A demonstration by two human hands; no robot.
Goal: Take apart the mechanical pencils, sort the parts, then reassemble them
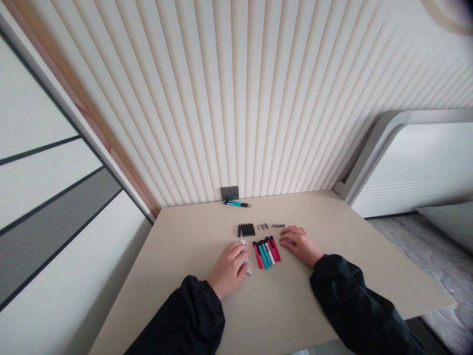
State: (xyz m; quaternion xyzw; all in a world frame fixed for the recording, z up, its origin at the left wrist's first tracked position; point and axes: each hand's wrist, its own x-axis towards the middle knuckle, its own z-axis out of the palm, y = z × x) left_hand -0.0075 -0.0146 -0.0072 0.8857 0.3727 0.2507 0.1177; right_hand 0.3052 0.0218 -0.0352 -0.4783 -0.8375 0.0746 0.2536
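Observation:
My left hand lies palm down on the beige table, its fingers resting flat over a bundle of thin white refills. My right hand lies flat too, fingertips beside a row of red, teal and white pen barrels. Between both hands sits that row. Further back lie a row of black pen caps and small grey parts. Neither hand grips anything.
Two assembled teal and black pens lie at the table's far edge under a grey wall socket. A ribbed white wall stands behind. A white unit stands at the right, panels at the left.

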